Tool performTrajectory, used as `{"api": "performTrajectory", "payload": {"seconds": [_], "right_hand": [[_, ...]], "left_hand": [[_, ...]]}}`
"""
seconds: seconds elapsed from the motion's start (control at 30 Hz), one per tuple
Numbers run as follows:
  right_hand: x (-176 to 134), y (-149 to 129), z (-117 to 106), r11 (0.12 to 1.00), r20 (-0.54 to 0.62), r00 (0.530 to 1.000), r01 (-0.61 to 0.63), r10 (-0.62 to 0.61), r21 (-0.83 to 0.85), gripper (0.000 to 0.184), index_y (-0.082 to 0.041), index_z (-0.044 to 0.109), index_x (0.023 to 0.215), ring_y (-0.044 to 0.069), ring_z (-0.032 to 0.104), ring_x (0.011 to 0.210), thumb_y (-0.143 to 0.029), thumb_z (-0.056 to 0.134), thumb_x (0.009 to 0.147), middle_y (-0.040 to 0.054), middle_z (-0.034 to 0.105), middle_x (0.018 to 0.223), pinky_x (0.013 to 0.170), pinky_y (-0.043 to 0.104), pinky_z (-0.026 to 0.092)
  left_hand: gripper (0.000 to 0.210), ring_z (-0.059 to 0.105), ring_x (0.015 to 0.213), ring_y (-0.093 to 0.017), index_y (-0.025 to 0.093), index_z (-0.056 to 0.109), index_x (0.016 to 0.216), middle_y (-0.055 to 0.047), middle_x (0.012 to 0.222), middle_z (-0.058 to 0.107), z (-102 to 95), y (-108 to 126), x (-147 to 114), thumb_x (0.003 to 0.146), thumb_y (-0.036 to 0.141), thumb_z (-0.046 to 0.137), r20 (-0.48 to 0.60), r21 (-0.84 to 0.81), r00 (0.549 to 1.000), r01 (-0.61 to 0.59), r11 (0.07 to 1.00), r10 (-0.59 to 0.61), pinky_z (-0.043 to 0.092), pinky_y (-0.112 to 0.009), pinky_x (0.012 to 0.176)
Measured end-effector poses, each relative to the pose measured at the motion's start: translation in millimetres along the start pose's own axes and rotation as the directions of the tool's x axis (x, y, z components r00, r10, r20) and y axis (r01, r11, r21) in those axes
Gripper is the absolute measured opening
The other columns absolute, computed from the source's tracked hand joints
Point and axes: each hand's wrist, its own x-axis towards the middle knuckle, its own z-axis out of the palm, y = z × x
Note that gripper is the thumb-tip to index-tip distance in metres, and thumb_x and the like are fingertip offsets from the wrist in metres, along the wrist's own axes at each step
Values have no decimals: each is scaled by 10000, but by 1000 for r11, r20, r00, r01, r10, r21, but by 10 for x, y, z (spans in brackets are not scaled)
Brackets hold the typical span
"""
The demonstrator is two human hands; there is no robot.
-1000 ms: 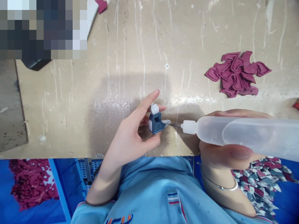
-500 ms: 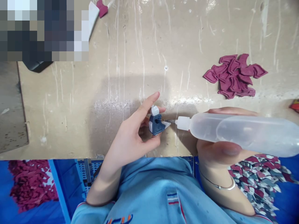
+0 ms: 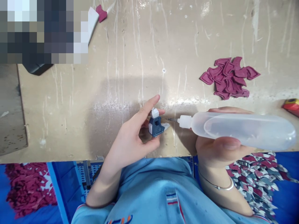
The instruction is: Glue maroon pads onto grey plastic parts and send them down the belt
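My left hand [image 3: 130,137] pinches a small dark blue and white plastic part [image 3: 155,126] between thumb and fingers, its recessed side turned up. The index finger stretches out above the part. My right hand [image 3: 224,149] is wrapped round a translucent squeeze bottle [image 3: 243,127] with a white cap and a thin metal needle tip [image 3: 171,119]. The bottle lies level, its tip pointing left, a short gap from the part. A clear liquid line shows inside the bottle. Some fingers of both hands are hidden.
Maroon pieces [image 3: 230,77] lie heaped on the worn table [image 3: 70,124], back right. One maroon piece [image 3: 101,13] lies at the back left. A red and yellow object [image 3: 291,106] sits at the right edge. Below are blue bins with maroon pieces [image 3: 30,186] and mixed pieces [image 3: 257,183].
The needle tip has drawn back to the right, out of the part's recess. The left hand keeps the part in nearly the same place. The view has shifted slightly.
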Motion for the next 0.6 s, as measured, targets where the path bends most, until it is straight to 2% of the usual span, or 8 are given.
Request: {"api": "performTrajectory", "payload": {"seconds": [0.1, 0.17, 0.2, 0.27, 0.3, 0.37, 0.47, 0.6], "right_hand": [[75, -19, -11, 988, -1, 998, -63, 64, 141, 501, -279, 730, 939, 268, 690, 756, -777, 681, 968, 63, 682, 883, 605, 401, 574], [215, -23, -10, 915, 185, 963, -245, 194, 321, 512, -267, 683, 914, 222, 605, 617, -755, 583, 1027, 36, 606, 779, 486, 352, 485], [306, -21, -1, 847, 347, 902, -384, 258, 368, 533, -263, 656, 914, 202, 546, 565, -735, 469, 1075, 21, 556, 731, 456, 334, 446], [492, -9, 48, 716, 644, 697, -620, 315, 321, 605, -256, 605, 900, 184, 437, 535, -645, 206, 1138, 0, 457, 670, 454, 317, 415], [576, -1, 93, 676, 733, 602, -685, 315, 272, 627, -254, 582, 884, 183, 400, 551, -577, 114, 1146, -5, 420, 663, 475, 313, 422], [701, 16, 224, 624, 816, 499, -746, 292, 234, 603, -258, 538, 850, 185, 346, 592, -469, 56, 1145, -8, 376, 678, 519, 304, 435], [783, 25, 451, 483, 847, 455, -827, 273, 289, 518, -269, 478, 807, 182, 302, 616, -458, 138, 1149, -20, 333, 703, 534, 280, 430], [741, 27, 461, 296, 878, 408, -896, 249, 332, 643, -255, 531, 837, 164, 260, 575, -738, 200, 1101, -36, 349, 684, 439, 255, 317]], "left_hand": [[858, 759, 947, -156, 395, 521, 1633, -8, 1368, 784, -6, -16, 13, 878, 42, 728, 6, -6, 1000, 0, 1000, 0, 652, -316, 958], [838, 773, 1001, -169, 363, 514, 1640, -35, 1382, 781, -17, -13, 19, 888, 59, 722, 17, -15, 1000, 7, 1000, -6, 646, -322, 986], [825, 779, 1030, -178, 350, 510, 1643, -46, 1389, 780, -24, -9, 20, 895, 78, 728, 22, -20, 1000, 12, 1000, -12, 642, -328, 1000], [796, 788, 1041, -188, 329, 504, 1644, -64, 1398, 778, -36, -5, 18, 911, 130, 743, 30, -20, 999, 32, 999, -32, 644, -336, 1001], [783, 792, 1040, -191, 320, 503, 1644, -71, 1403, 775, -42, -9, 15, 919, 160, 749, 33, -14, 998, 47, 999, -47, 646, -341, 998], [755, 797, 1071, -207, 305, 504, 1642, -80, 1408, 770, -52, -37, 6, 934, 211, 750, 26, 9, 997, 67, 998, -67, 645, -359, 1012], [744, 786, 1192, -254, 307, 498, 1649, -88, 1424, 759, -71, -120, -11, 952, 287, 758, 12, 41, 996, 83, 996, -83, 629, -402, 1069], [777, 767, 1245, -293, 315, 466, 1671, -103, 1452, 738, -93, -200, -32, 958, 366, 771, 6, 69, 995, 95, 993, -96, 641, -426, 1058]]}}
